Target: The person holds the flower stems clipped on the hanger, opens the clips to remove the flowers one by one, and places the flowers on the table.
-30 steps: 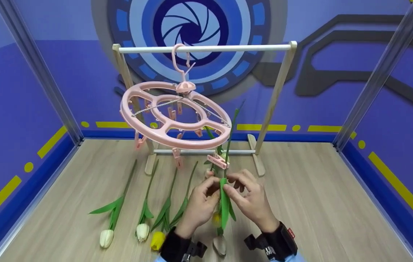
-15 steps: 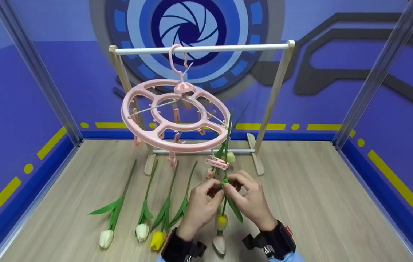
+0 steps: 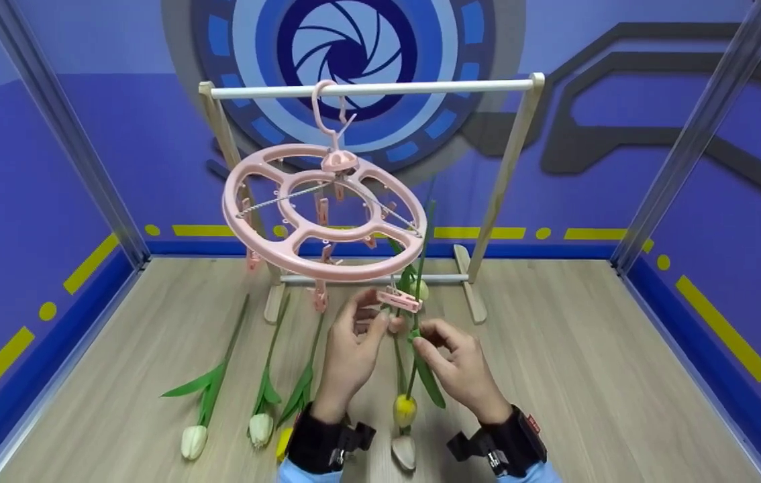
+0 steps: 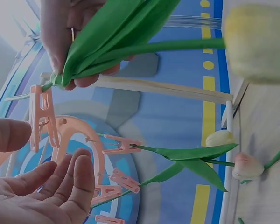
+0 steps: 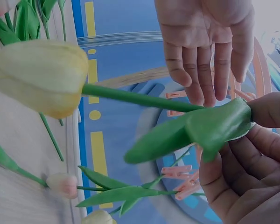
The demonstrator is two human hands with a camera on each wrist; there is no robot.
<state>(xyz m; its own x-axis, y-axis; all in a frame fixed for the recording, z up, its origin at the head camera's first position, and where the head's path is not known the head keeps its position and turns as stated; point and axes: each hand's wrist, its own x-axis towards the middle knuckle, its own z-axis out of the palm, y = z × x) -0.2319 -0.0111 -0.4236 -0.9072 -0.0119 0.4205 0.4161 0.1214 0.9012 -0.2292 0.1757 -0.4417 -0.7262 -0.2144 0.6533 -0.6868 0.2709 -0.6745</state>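
My right hand (image 3: 458, 365) pinches an artificial tulip by its green leaves (image 5: 219, 121), high on the stem. Its pale yellow flower (image 5: 42, 77) hangs downward. Beside the stem, a pink clothespin (image 4: 43, 116) dangles from the front right of a round pink clip hanger (image 3: 327, 268). Whether the clothespin bites the stem I cannot tell. Around the clothespin my left hand (image 3: 353, 349) is spread, thumb and fingers apart, with nothing held in the left wrist view. Behind, a white tulip (image 4: 219, 138) and a pinkish tulip (image 4: 248, 166) hang from other clothespins.
The hanger hooks over the white bar (image 3: 434, 88) of a wooden rack. On the table (image 3: 575, 376) lie a white tulip (image 3: 194, 443) and another white one (image 3: 261, 429) at left, a yellow tulip (image 3: 284, 443) partly behind my left wrist, and a whitish tulip (image 3: 404, 452) in front.
My left hand has let go of the tulip and moved up and left to the clothespin. The right hand keeps its pinch. A long leaf has been turned down and aside, baring the yellow flower.
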